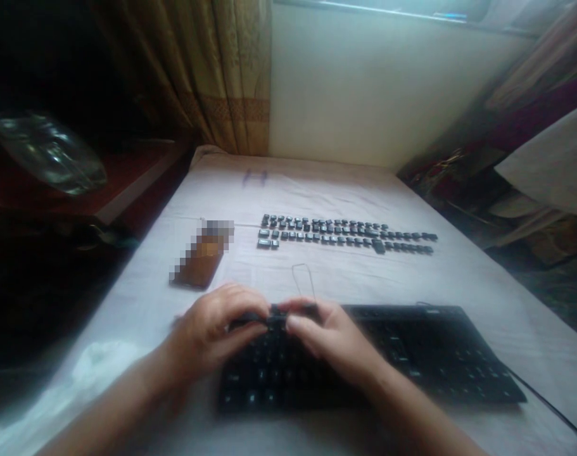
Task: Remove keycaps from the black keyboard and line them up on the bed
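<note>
My left hand [221, 320] is closed in a pinch above the upper left part of a black keyboard [435, 345]. At its fingertips is a small dark piece that looks like a keycap [275, 309], partly hidden by the fingers. Facing it, my right hand [323, 326] is closed around a wire keycap puller [303, 272], whose thin wire loop sticks up past the fingers. The fingertips of both hands nearly meet. Much of the keyboard lies in shadow, and many of its key positions look dark and bare.
Rows of loose black keycaps [330, 239] lie on the pale cloth-covered table [355, 278] beyond the keyboard. A phone [200, 259] rests left of them. The keyboard's cable [549, 402] runs off to the right. White crumpled fabric [93, 380] lies at the near left.
</note>
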The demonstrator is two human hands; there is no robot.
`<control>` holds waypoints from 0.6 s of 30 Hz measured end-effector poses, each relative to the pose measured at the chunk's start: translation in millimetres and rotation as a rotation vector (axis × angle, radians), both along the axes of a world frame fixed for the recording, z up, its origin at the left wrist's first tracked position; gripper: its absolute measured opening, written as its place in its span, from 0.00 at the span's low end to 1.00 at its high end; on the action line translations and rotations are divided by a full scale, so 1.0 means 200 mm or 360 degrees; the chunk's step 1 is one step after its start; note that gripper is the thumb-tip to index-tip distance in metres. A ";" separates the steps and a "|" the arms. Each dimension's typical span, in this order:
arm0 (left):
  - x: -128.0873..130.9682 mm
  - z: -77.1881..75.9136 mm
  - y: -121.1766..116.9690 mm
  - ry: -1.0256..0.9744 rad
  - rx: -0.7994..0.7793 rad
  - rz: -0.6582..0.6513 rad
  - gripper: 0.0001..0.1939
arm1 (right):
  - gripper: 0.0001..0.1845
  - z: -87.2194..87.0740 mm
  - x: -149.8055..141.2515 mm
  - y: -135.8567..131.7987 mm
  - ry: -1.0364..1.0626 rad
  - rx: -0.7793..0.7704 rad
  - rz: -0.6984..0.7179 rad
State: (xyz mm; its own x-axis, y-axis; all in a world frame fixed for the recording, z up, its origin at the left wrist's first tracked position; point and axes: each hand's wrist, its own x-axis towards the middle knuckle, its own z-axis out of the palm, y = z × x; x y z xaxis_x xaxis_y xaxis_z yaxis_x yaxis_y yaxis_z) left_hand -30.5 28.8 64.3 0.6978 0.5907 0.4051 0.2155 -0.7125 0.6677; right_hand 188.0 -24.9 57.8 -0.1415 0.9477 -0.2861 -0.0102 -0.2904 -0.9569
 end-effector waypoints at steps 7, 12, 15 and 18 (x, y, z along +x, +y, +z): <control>0.06 -0.06 -0.07 -0.0041 0.0320 0.0182 0.07 | 0.11 0.01 -0.04 -0.03 -0.0192 0.0272 0.0127; 0.07 -0.07 -0.09 -0.0061 0.0225 0.0219 0.10 | 0.09 0.02 -0.04 -0.03 -0.0339 0.0436 0.0120; 0.07 -0.08 -0.08 -0.0067 0.0099 0.0274 0.12 | 0.10 0.03 -0.04 -0.02 -0.0340 0.0505 0.0146; 0.07 -0.08 -0.07 -0.0077 0.0029 0.0200 0.12 | 0.09 0.03 -0.03 -0.02 -0.0366 0.0544 0.0189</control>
